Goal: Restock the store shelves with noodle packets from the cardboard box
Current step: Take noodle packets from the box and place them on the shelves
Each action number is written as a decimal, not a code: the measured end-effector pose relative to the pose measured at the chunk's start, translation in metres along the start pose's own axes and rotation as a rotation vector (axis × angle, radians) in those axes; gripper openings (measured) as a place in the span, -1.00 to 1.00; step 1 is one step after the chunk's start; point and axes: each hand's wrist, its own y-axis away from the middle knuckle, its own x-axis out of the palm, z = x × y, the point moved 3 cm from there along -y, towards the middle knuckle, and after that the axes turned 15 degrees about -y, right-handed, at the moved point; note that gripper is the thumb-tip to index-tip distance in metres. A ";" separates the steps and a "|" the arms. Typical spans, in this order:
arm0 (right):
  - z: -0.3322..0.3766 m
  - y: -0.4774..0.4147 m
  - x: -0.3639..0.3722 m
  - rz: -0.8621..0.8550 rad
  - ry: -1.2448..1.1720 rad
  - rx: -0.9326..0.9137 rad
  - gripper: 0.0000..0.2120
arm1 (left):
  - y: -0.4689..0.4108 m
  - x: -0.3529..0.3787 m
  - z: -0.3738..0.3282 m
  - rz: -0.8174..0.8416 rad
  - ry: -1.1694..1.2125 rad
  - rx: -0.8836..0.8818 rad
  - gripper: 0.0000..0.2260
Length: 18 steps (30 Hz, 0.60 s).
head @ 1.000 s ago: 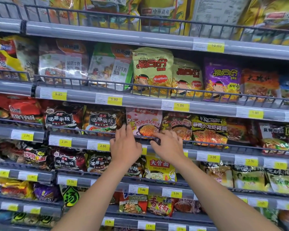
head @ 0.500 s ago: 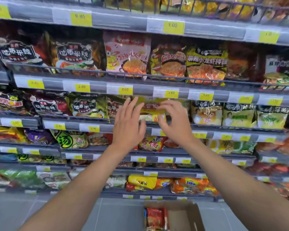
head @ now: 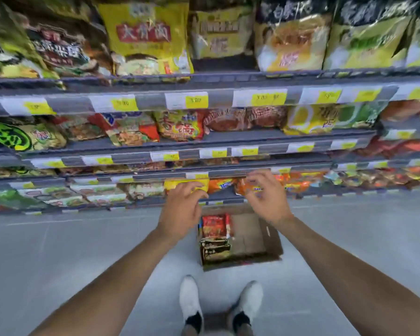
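Noodle packets (head: 214, 225) stand in the left part of the cardboard box (head: 252, 236), set on the floor (head: 83, 238) near the shelves (head: 240, 136), probably for easy reach; the left hand (head: 180, 210) and right hand (head: 268, 200) hover above it, empty, fingers loosely spread.

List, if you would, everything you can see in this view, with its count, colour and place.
Shelves: at least four tiers, grey, across the upper half.
Price tags: many, yellow and white, along the shelf edges.
Shelved noodle packets: many, mostly yellow, red, orange and green, on every tier.
Cardboard box: one, brown, open, on the floor in front of the lowest tier.
Red packets: count unclear, red, left side of the box, far end.
Dark packets: count unclear, black and gold, left side of the box, near end.
Floor: grey, lower half.
Shoes: two, white, bottom centre.
Left hand: one, fingers loosely curled, empty, before the lowest tier.
Right hand: one, blurred, fingers loosely curled, before the lowest tier.
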 end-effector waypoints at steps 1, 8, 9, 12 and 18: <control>-0.025 0.009 0.003 0.019 0.012 0.055 -0.76 | 0.006 0.025 -0.005 0.047 0.002 -0.008 -0.70; -0.188 0.076 0.061 0.276 0.063 0.506 -0.90 | 0.049 0.190 -0.022 0.474 0.069 -0.082 -0.65; -0.211 0.084 0.076 0.344 0.078 0.552 -0.91 | 0.053 0.214 -0.024 0.509 0.108 -0.122 -0.66; -0.286 0.108 0.125 0.463 0.041 0.721 -0.81 | 0.062 0.291 -0.022 0.593 0.217 -0.280 -0.70; -0.423 0.141 0.217 0.568 0.001 0.921 -0.71 | 0.066 0.451 -0.022 0.810 0.386 -0.628 -0.70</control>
